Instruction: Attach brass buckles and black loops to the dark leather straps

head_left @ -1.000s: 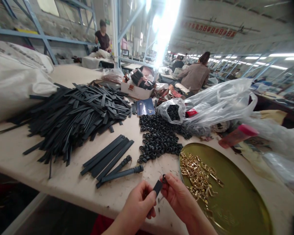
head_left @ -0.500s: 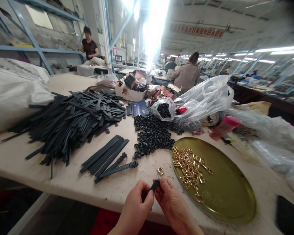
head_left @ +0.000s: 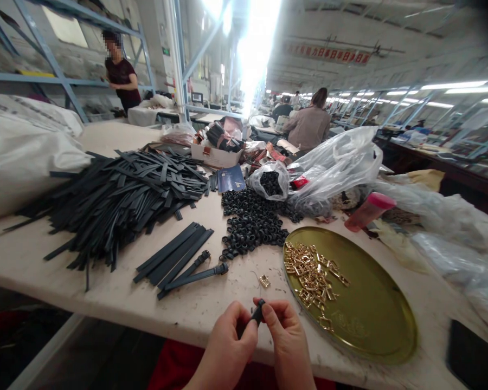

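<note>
Near the table's front edge, my left hand (head_left: pixel 231 341) is closed around a short black strap (head_left: pixel 257 313), whose end sticks up between the fingers. The thumb and fingers of my right hand (head_left: pixel 287 333) pinch the same strap near its upper end; a small loop may sit there, but my fingers partly cover it. Just beyond my hands lies a single gold buckle (head_left: pixel 264 280). To their left, two finished-looking straps with keepers (head_left: pixel 201 275) rest beside several flat black strips (head_left: pixel 174 252). A mound of small black loops (head_left: pixel 252 222) spreads farther back.
On the right, a gold oval tray (head_left: pixel 374 309) carries a heap of gold buckles (head_left: pixel 311 271). A big pile of black strips (head_left: pixel 126 200) covers the left. Plastic bags (head_left: pixel 337 168), a pink-lidded container (head_left: pixel 370 211) and a dark phone-like slab (head_left: pixel 474 355) line the right side.
My right hand has turned more upright, its fingers now curled over the strap's top end. The strap stays between both hands. In the background, a standing person has shifted left.
</note>
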`<action>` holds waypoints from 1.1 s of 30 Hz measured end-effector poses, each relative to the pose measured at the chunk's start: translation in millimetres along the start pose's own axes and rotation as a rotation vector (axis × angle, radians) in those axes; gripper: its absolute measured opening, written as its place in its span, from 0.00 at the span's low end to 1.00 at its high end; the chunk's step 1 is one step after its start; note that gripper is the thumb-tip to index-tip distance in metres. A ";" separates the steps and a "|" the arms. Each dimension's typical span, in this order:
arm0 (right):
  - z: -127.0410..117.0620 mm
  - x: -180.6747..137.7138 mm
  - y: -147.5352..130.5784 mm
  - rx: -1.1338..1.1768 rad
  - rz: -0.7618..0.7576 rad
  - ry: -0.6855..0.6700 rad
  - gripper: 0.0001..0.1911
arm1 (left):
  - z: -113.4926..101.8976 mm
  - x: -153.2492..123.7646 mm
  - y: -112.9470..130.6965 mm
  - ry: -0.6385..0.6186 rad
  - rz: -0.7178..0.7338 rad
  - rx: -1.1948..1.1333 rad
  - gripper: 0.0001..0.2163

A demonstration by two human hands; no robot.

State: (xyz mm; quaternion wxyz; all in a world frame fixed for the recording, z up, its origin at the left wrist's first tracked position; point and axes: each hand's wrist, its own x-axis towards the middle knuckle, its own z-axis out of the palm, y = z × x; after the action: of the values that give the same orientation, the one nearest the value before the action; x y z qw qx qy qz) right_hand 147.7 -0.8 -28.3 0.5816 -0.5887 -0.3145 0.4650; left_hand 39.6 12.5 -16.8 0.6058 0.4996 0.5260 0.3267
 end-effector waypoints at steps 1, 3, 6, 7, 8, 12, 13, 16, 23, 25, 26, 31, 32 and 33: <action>-0.9 -1.0 1.3 -0.015 -0.027 0.007 0.13 | 0.3 0.0 -0.5 0.000 0.000 -0.011 0.08; -5.2 -1.3 4.1 -0.070 -0.080 -0.001 0.12 | -0.9 0.3 -1.5 -0.004 -0.003 0.005 0.07; -14.7 2.6 5.0 -0.131 -0.061 -0.067 0.13 | -5.9 1.0 -2.2 -0.046 -0.029 0.080 0.06; -17.5 4.7 4.0 -0.138 -0.026 -0.103 0.15 | -7.8 1.3 -2.2 -0.057 -0.034 0.115 0.06; -19.9 6.8 2.5 -0.142 0.017 -0.143 0.16 | -9.5 1.8 -2.1 -0.063 -0.036 0.150 0.05; -24.1 12.0 -1.2 -0.174 0.098 -0.231 0.18 | -13.0 5.4 -2.3 -0.079 -0.049 0.222 0.05; -24.3 12.3 -0.5 -0.179 0.081 -0.234 0.18 | -13.2 6.3 -2.3 -0.086 -0.045 0.235 0.05; -25.0 12.6 6.3 -0.185 0.051 -0.261 0.17 | -13.0 8.3 -2.0 -0.111 -0.025 0.282 0.04; -22.7 16.6 13.4 0.191 0.423 -0.271 0.15 | -13.8 11.3 -5.0 -0.151 -0.007 0.311 0.04; -17.5 17.0 10.2 0.308 0.494 -0.245 0.16 | -14.1 13.0 -5.9 -0.149 -0.003 0.301 0.04; -14.1 16.7 9.7 0.347 0.510 -0.229 0.16 | -13.7 13.7 -6.0 -0.147 0.001 0.292 0.04; 0.2 13.2 24.3 0.483 0.494 -0.131 0.16 | -9.1 17.2 -3.5 -0.084 0.004 0.257 0.06; 1.2 13.3 27.6 0.483 0.497 -0.117 0.17 | -9.3 18.4 -2.5 -0.082 -0.002 0.261 0.06; 1.7 14.4 29.5 0.452 0.492 -0.108 0.18 | -10.2 20.1 -1.5 -0.085 -0.011 0.267 0.06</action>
State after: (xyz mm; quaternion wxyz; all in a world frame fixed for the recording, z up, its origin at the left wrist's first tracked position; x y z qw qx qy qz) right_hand 146.5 9.3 -59.5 0.5503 -0.4776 -0.0824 0.6799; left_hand 34.3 33.2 -23.9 0.5573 0.5864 0.5413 0.2290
